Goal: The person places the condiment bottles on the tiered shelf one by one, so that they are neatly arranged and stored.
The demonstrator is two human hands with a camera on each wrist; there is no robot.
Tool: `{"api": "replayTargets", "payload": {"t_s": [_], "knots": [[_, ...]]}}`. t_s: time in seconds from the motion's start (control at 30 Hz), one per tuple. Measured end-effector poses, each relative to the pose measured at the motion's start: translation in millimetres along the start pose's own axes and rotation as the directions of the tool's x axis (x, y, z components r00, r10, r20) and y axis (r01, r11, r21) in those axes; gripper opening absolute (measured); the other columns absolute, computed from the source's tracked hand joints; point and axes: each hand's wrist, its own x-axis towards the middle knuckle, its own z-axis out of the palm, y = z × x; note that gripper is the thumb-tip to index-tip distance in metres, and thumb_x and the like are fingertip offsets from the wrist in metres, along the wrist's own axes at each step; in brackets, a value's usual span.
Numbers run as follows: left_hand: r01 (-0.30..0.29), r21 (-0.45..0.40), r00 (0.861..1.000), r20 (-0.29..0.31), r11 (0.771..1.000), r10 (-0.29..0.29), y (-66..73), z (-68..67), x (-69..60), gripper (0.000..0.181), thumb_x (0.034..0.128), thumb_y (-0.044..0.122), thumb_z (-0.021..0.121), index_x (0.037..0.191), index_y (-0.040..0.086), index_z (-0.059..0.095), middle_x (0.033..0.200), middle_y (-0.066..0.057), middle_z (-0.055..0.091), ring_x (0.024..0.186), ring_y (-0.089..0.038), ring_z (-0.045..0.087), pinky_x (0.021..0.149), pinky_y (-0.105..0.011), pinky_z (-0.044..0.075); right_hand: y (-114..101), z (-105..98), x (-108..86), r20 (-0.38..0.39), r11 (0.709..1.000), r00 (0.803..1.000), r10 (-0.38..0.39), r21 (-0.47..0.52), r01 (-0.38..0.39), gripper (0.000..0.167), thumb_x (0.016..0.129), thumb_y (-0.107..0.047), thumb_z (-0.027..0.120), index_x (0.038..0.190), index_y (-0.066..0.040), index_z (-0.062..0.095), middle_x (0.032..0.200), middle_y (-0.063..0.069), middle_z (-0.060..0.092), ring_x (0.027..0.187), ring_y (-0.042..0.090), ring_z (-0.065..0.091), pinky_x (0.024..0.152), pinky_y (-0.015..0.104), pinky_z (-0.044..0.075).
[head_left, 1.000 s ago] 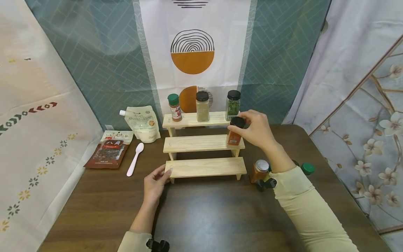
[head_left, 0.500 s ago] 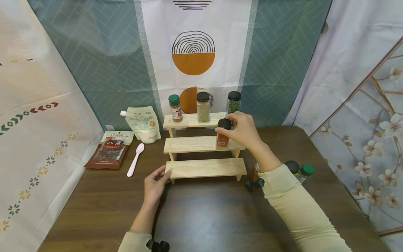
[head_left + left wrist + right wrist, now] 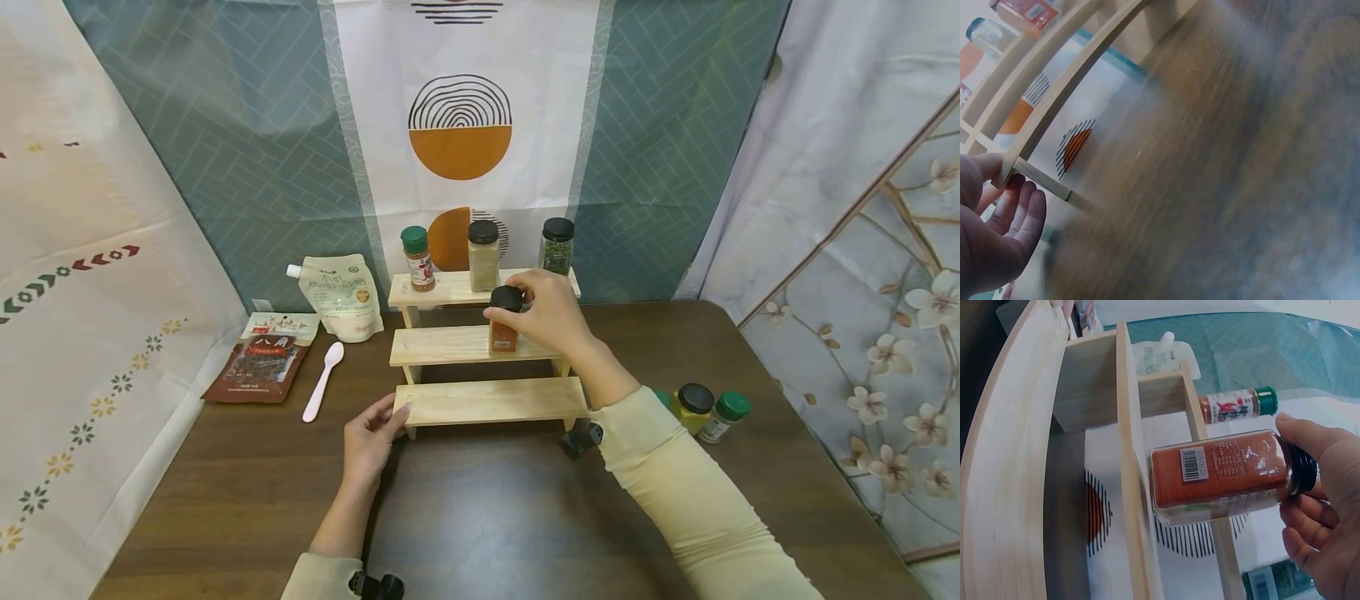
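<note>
The right hand [image 3: 551,308] pinches the black cap of the red jar [image 3: 504,337] between thumb and fingers, and the jar is upright at the middle shelf [image 3: 442,343], a little right of its centre; whether its base bears fully on the board I cannot tell. The left hand [image 3: 366,437] grips the left end of the bottom shelf [image 3: 491,401], thumb on top and fingers below.

Close behind the red jar, on the top shelf [image 3: 450,287], stands the beige jar [image 3: 483,262], with the chilli jar [image 3: 417,260] near the left end. The herb jar [image 3: 557,254] stands toward the right end, its lower part hidden by the right hand. The right sleeve [image 3: 682,475] crosses the table [image 3: 480,517] in front of the yellow jar [image 3: 692,408], which sits just beside a green-capped jar [image 3: 726,417]; another green cap [image 3: 662,397] shows partly behind the cuff. Left of the shelves are the spoon [image 3: 324,382], the red packet [image 3: 262,358] and the pouch [image 3: 343,296].

The middle shelf runs out as bare board left of the red jar, and the bottom shelf is bare along its length. A wide stretch of tabletop lies between the forearms. The table's far right corner is rounded, near the flowered curtain [image 3: 847,250]
</note>
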Motion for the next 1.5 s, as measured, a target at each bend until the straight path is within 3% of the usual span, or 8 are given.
{"api": "replayTargets", "payload": {"t_s": [0.53, 1.1, 1.5], "knots": [[-0.010, -0.012, 1.000, 0.003, 1.000, 0.010, 2.7, 1.1, 1.1, 0.037, 0.0911, 0.008, 0.077, 0.125, -0.003, 0.069, 0.096, -0.012, 0.073, 0.076, -0.007, 0.066, 0.069, -0.022, 0.059, -26, 25, 22.2, 0.027, 0.999, 0.999, -0.041, -0.008, 0.041, 0.044, 0.079, -0.045, 0.087, 0.102, -0.009, 0.076, 0.086, 0.003, 0.064, 0.075, 0.019, 0.055, 0.065, 0.033, 0.046], [-0.025, -0.041, 1.000, 0.006, 0.999, 0.025, 3.5, -1.7, 1.2, 0.038, 0.0904, 0.008, 0.078, 0.125, -0.005, 0.068, 0.096, -0.013, 0.072, 0.075, -0.008, 0.068, 0.069, -0.023, 0.059, -50, 52, 43.3, 0.091, 1.000, 0.996, -0.025, 0.012, 0.024, 0.046, 0.081, -0.047, 0.084, 0.107, -0.010, 0.076, 0.096, 0.003, 0.069, 0.088, 0.021, 0.061, 0.070, 0.031, 0.049], [-0.023, -0.028, 1.000, 0.017, 0.999, 0.023, 0.2, -0.3, 0.3, 0.036, 0.0906, 0.005, 0.077, 0.124, -0.006, 0.068, 0.094, -0.012, 0.073, 0.074, -0.008, 0.067, 0.068, -0.023, 0.059, -68, 73, 49.5, 0.114, 0.999, 0.993, -0.040, 0.010, 0.039, 0.050, 0.082, -0.049, 0.083, 0.113, -0.010, 0.075, 0.100, 0.002, 0.070, 0.085, 0.015, 0.061, 0.068, 0.025, 0.048]]}}
